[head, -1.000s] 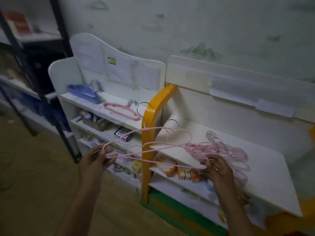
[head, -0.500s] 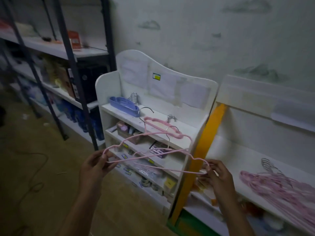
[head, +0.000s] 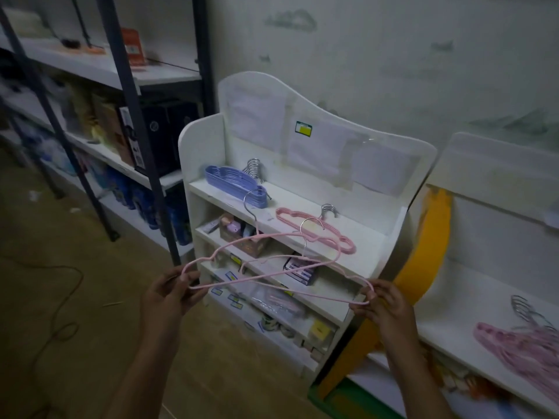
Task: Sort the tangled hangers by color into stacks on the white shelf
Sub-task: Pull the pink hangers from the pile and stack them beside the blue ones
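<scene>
While you are standing before the white shelf, this is how things are lying:

Left grip: your left hand is pinching the left end of a pink hanger, fingers curled round the wire.

Right grip: your right hand is pinching the right end of the pink wire, fingertips closed on it.

Held hangers: you are holding two pink hangers crossed over each other, stretched between your hands in front of the shelf's lower levels; their two metal hooks are pointing up, towards the top shelf. Whether they are hooked together, you cannot tell.

Blue stack: it is lying at the left of the top shelf, hooks towards the back wall.

Pink stack: it is lying on the same top shelf, right of the blue stack and apart from it.

Tangle: a heap of pink hangers is lying on the neighbouring shelf at the far right, beyond the yellow panel.

Lower shelves: small boxes and packets are sitting there, too dim to tell apart.

Rack: a dark metal rack with boxes is standing at the left.
</scene>
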Motion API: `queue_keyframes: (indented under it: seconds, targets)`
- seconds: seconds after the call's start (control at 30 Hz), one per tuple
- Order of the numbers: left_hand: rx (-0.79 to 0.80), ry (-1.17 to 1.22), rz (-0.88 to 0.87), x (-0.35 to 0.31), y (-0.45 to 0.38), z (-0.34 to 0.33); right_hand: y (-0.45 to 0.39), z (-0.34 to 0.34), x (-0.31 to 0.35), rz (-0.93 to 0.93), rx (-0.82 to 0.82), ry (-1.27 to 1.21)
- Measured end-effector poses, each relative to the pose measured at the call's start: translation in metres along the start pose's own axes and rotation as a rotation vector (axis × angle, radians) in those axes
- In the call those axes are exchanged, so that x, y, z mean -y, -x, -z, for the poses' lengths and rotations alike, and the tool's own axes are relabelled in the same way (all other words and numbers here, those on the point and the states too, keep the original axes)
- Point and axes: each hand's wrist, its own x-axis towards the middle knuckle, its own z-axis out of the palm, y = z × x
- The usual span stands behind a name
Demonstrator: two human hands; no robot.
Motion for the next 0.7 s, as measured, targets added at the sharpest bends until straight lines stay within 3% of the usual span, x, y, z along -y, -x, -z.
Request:
queue_keyframes:
  seconds: [0.3,0.7]
  targets:
    - [-0.079,-0.034,0.004,-0.006,-0.068,-0.027,-0.081,-0.037,-0.006,-0.007,0.031,0.039]
    - [-0.031,-0.058,-0.025,0.0,-0.137,-0.107,-0.177,-0.033,-0.006,-0.044,-0.024,-0.001]
